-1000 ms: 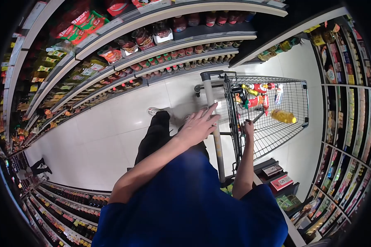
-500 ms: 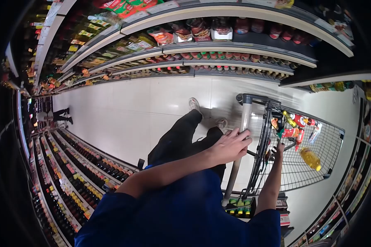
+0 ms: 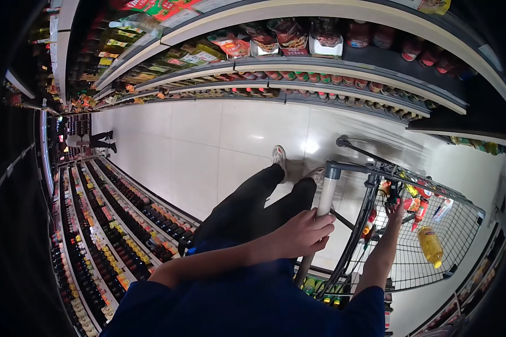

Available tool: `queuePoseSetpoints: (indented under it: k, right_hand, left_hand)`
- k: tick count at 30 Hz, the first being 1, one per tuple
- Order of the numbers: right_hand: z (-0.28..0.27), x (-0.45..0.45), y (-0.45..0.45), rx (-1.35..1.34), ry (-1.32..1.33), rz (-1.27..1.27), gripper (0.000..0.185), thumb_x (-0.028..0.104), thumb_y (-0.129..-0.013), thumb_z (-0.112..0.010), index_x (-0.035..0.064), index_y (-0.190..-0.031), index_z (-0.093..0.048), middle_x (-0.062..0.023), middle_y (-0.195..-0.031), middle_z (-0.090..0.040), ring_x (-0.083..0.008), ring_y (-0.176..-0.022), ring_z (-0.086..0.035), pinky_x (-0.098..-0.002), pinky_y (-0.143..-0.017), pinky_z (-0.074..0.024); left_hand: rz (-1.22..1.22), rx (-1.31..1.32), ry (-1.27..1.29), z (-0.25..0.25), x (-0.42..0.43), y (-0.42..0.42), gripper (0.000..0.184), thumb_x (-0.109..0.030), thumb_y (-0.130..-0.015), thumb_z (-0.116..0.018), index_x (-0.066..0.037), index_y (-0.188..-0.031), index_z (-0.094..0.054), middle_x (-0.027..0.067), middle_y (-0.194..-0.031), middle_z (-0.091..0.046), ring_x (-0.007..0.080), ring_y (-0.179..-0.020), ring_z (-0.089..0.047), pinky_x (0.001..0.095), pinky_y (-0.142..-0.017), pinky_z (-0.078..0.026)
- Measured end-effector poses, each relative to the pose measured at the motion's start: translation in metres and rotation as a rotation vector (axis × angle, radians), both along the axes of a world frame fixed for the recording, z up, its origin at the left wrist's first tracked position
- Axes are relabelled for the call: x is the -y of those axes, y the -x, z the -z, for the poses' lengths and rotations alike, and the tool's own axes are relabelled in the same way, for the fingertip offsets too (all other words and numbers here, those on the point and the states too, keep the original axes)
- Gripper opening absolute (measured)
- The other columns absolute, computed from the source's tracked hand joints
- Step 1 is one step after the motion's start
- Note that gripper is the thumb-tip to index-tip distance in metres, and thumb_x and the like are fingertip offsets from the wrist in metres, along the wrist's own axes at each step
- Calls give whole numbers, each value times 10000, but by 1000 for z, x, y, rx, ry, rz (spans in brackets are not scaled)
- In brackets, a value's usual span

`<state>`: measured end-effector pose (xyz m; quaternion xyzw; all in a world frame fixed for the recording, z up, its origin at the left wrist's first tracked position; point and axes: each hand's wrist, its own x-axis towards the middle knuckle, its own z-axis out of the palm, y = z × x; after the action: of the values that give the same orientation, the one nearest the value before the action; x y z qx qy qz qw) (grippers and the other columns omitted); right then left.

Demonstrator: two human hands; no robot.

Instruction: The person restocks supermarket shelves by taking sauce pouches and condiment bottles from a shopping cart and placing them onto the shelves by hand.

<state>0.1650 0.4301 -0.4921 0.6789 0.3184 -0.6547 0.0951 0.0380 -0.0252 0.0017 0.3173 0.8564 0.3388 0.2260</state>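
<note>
My left hand (image 3: 305, 233) is wrapped round the pale push bar (image 3: 327, 196) of a shopping cart. My right hand (image 3: 396, 210) reaches down inside the wire cart basket (image 3: 461, 241), close to a dark object (image 3: 391, 192). Its fingers are small and shadowed, so their grip is unclear. Just beyond that hand lie red-and-green packages (image 3: 412, 204). A bottle of yellow oil (image 3: 430, 247) rests on its side in the far part of the basket, and a white package (image 3: 443, 209) lies behind the red ones.
A shelf (image 3: 343, 70) of jars and pouches runs along one side of the aisle. Racks of dark bottles (image 3: 118, 224) line the other side. Pale floor tiles (image 3: 197, 135) stretch between them. Farther down the aisle stands another person (image 3: 95, 140).
My right hand has moved deeper into the basket, closer to the dark object and red packages. My left hand has slid lower on the push bar and wraps it more closely. The view has shifted.
</note>
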Motion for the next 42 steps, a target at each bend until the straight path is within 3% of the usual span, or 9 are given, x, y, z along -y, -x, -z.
queuePoseSetpoints:
  k: [11, 12, 18, 19, 23, 25, 28, 30, 42]
  right_hand:
    - [-18, 25, -22, -98, -71, -277, 625, 560, -777, -813, 230, -1251, -575, -77, -1328, -464, -273, -1145, -450, -530, -869, -500]
    - [1, 26, -9, 282, -27, -57, 623, 548, -759, -835, 234, -1227, -570, -83, -1344, -411, -311, -1192, -386, -531, -870, -496]
    - [-16, 49, -13, -67, 118, -8, 648, 617, -724, -838, 143, -1080, -575, -21, -856, -517, -201, -711, -530, -287, -694, -523]
    - [-12, 40, -18, -112, 222, 70, 601, 360, -759, -859, 118, -1237, -587, -59, -867, -595, -260, -695, -590, -314, -686, -537]
    - [-40, 59, -47, -604, -936, -1215, 939, -105, -675, -599, 104, -1561, -366, -186, -1161, -668, -318, -956, -681, -397, -741, -549]
    - [-36, 47, -52, -555, -282, -406, 938, -111, -678, -596, 99, -1562, -361, -164, -1110, -664, -301, -901, -670, -381, -722, -543]
    - [-59, 41, -29, -192, 65, 82, 246, 189, -845, -779, 136, -1041, -640, 13, -694, -470, -126, -612, -491, -287, -550, -426]
    - [-103, 64, -19, -313, -65, 103, 325, 363, -889, -774, 182, -786, -524, 37, -614, -394, -95, -547, -420, -265, -540, -398]
    - [-208, 73, -50, -370, -88, 35, 144, 237, -913, -714, 110, -924, -647, -11, -738, -559, -153, -652, -540, -291, -648, -496]
  left_hand:
    - [-52, 100, -19, 5, 23, -6, 193, -124, -824, -713, -74, -971, -598, 73, -1217, -550, 301, -940, -588, 386, -859, -510]
    - [-65, 109, -34, 7, 26, -8, 203, -120, -820, -717, -74, -977, -598, 74, -1219, -548, 311, -957, -590, 397, -873, -514]
    - [-75, 138, -32, 7, 39, -16, 335, -125, -775, -749, -49, -1053, -577, 67, -1266, -513, 317, -1055, -568, 414, -941, -503]
    - [-79, 130, -40, 6, 40, -15, 333, -120, -772, -749, -49, -1049, -577, 67, -1264, -514, 317, -1050, -569, 415, -938, -504]
    - [-110, 119, -67, 5, 43, -15, 280, -96, -775, -738, -54, -1007, -588, 71, -1250, -526, 315, -1015, -579, 408, -914, -513]
    - [-129, 96, -80, 5, 45, -16, 207, -88, -803, -727, -66, -969, -605, 76, -1231, -544, 319, -991, -591, 407, -892, -520]
    - [-156, 50, -147, 11, 48, -23, 194, -85, -807, -721, -64, -964, -610, 82, -1236, -555, 310, -1002, -585, 402, -889, -516]
    - [-118, 105, -139, 6, 52, -17, 161, -105, -845, -693, -58, -975, -611, 86, -1246, -563, 305, -1027, -579, 408, -910, -502]
    - [108, 192, 63, -34, 64, -11, 262, -217, -935, -633, -24, -1111, -611, 117, -1398, -463, 341, -1197, -559, 471, -998, -489]
